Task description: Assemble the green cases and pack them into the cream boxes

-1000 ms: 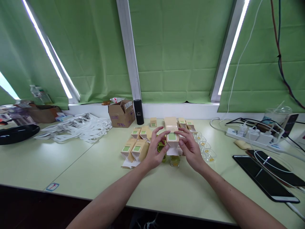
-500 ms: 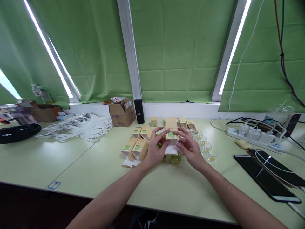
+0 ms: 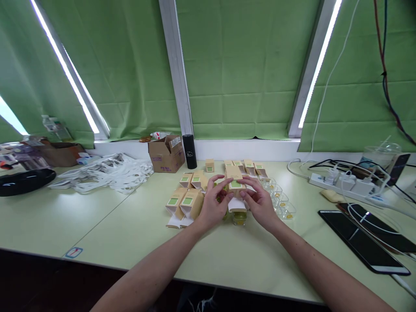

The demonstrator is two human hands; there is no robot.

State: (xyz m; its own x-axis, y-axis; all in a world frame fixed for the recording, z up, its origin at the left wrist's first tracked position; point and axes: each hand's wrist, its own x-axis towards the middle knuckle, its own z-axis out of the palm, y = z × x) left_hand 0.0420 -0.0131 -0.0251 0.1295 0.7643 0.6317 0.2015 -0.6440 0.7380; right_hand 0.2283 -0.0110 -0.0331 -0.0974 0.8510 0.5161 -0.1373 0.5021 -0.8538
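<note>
Between my hands is a small kraft box (image 3: 235, 175) with a green window and a white flap at its near end. My left hand (image 3: 213, 203) pinches its left side, and my right hand (image 3: 259, 203) grips the right side. Just below the box sits a green-filled jar (image 3: 239, 218); more green jars are partly hidden behind my left fingers. Left of my hands lie several similar boxes (image 3: 191, 203), and others (image 3: 249, 167) are behind. Clear empty-looking cups (image 3: 286, 209) stand in rows to the right of my right hand.
A small box (image 3: 209, 165) stands at the back, near a black cylinder (image 3: 190, 151) and a cardboard carton (image 3: 166, 154). White straps (image 3: 107, 172) are piled left. A power strip (image 3: 344, 186), cables and a phone (image 3: 362, 242) lie right.
The held box has come down and slightly nearer, uncovering boxes behind it. Both hands still grip it and have shifted only slightly.
</note>
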